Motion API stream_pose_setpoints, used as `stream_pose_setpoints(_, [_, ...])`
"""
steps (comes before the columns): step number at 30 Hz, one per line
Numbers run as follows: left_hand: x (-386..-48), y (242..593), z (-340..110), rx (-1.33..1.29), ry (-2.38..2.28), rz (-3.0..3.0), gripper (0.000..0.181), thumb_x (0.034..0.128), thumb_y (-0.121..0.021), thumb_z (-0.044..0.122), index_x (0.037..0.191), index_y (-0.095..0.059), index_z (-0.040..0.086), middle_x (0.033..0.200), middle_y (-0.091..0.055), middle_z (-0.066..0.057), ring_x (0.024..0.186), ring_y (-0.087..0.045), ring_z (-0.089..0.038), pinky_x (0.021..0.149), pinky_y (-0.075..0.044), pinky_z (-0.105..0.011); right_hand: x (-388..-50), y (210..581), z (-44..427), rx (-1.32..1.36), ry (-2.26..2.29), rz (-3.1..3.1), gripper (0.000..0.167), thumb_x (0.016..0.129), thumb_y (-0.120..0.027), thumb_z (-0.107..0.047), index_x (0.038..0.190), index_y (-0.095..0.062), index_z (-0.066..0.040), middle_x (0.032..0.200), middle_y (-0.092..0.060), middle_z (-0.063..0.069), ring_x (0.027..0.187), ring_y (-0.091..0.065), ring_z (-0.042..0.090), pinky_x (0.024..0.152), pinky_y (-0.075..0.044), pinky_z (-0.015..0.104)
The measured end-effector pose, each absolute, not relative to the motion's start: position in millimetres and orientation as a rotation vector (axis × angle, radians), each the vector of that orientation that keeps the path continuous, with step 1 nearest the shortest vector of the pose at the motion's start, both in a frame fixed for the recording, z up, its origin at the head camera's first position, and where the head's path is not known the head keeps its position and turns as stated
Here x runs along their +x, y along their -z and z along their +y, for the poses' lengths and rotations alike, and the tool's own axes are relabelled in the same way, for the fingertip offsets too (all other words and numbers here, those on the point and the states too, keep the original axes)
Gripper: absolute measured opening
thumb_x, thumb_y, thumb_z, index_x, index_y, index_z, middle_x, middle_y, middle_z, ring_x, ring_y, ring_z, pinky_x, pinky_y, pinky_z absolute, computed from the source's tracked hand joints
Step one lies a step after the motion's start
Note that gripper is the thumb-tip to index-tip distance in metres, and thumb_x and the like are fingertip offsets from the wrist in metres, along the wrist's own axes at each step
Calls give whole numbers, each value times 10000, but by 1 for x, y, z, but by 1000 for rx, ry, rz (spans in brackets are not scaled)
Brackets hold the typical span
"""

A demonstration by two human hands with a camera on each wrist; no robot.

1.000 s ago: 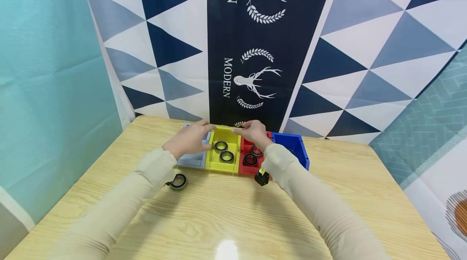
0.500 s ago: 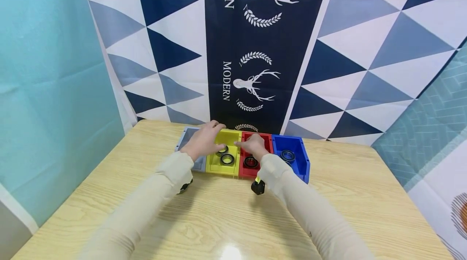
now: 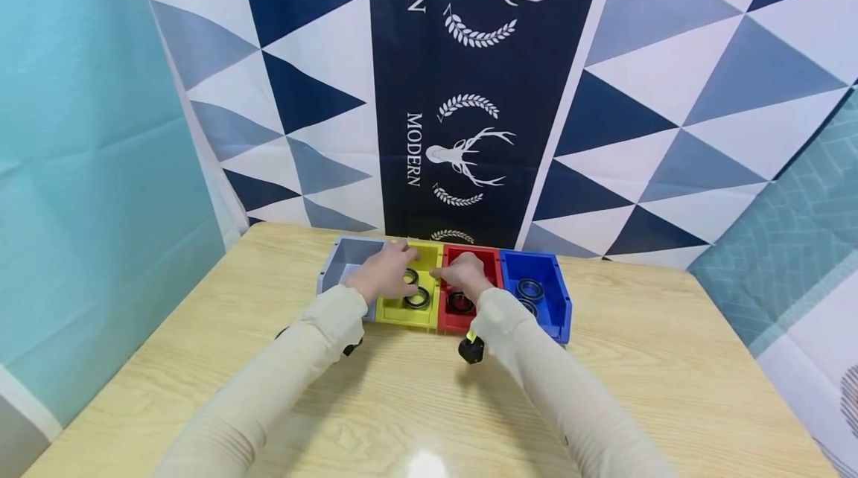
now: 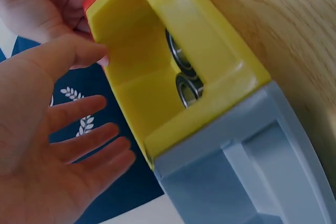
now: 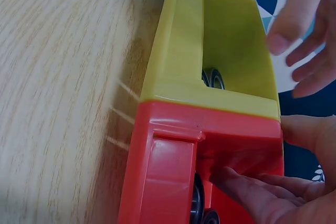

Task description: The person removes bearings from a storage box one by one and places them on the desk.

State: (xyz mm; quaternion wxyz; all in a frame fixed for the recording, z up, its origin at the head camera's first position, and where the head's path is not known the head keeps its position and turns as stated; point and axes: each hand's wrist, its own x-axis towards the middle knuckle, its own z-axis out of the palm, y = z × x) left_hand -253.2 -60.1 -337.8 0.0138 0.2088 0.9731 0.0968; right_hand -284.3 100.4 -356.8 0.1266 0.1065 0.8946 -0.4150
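In the head view my left hand hangs over the yellow bin, its fingers spread and holding nothing. Two black-sealed ball bearings lie in that bin. My right hand is over the red bin. The right wrist view has its fingers reaching down inside the red bin, fairly straight, with the thumb by the back rim. Beneath them, bearings stand close to the front of the red bin, apart from the fingertips. Part of the red bin's inside is hidden by my right hand.
A grey bin adjoins the yellow one on the left. At the right end, a blue bin contains two bearings. Behind the row hangs a patterned cloth. The wooden table extends in front.
Both hands have come lower and nearer the bins; the left has shifted right over the yellow bin, the right down into the red. My left sleeve now mostly covers the bearing on the table.
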Motion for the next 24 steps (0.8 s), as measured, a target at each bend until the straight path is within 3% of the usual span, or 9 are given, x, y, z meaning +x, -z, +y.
stream_pose_setpoints(6, [-255, 346, -49, 651, -328, 2910, 509, 817, -716, 240, 1274, -573, 67, 1252, -556, -151, 1045, -594, -261, 935, -517, -409, -284, 358, 101, 277, 1147, 2636, 407, 823, -736, -284, 552, -467, -142, 526, -500, -15, 667, -684, 196, 706, -559, 297])
stream_pose_setpoints(14, [-258, 354, -36, 508, -287, 2840, 497, 831, -703, 279, 1267, -594, 68, 1331, -554, -144, 1182, -557, -263, 1031, -465, -414, -283, 357, 100, 295, 1164, 2616, 407, 822, -745, -283, 547, -483, -136, 510, -492, -17, 668, -685, 201, 744, -572, 306])
stream_pose_setpoints(17, [-259, 357, -33, 460, -250, 2832, 485, 838, -694, 300, 1256, -603, 70, 1320, -559, -140, 1143, -567, -259, 1018, -471, -425, -282, 358, 100, 291, 1156, 2628, 431, 814, -753, -294, 526, -472, -142, 492, -484, -21, 644, -672, 191, 727, -568, 300])
stream_pose_setpoints(24, [-261, 367, -25, 363, -242, 2838, 472, 832, -703, 293, 1236, -622, 62, 1334, -541, -155, 990, -597, -252, 947, -514, -434, -282, 359, 99, 306, 1145, 2646, 396, 812, -755, -303, 535, -534, -127, 491, -478, -20, 592, -597, 174, 524, -446, 229])
